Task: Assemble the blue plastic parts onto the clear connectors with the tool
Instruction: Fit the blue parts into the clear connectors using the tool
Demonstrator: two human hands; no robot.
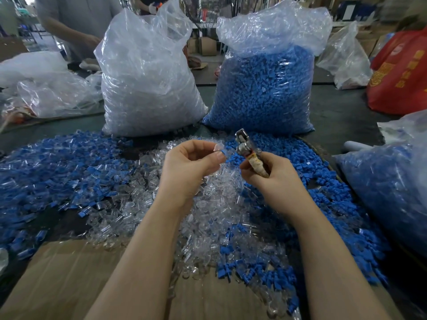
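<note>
Above the heap: we hold both hands raised over the loose parts on the table (342, 116), close together but not touching.
Left hand: our left hand (191, 165) pinches a small blue part (223, 151) between thumb and fingertip, a clear connector (217, 147) seemingly against it; whether the two are already joined we cannot tell.
Right hand: our right hand (272, 174) grips the tool (246, 147) by its wrapped handle, fingers curled round it, metal head up and tilted toward the left hand.
Thing and hands: the pinched piece sits just beside the tool's head, between the two hands, not yet seated in it as far as we can see.
Done so far: we judge the mixed blue-and-clear pile on the left (46, 172) to be finished pieces, so a fair batch seems done.
Left to do: the clear pile (208, 215) in the middle, the blue pile (323, 197) on the right, and the two big sacks behind, the clear sack (147, 84) and the blue sack (265, 88), suggest far more remains.
Also here: a cardboard sheet (69, 280) lies under our forearms, and another person (76, 26) stands at the far left.
</note>
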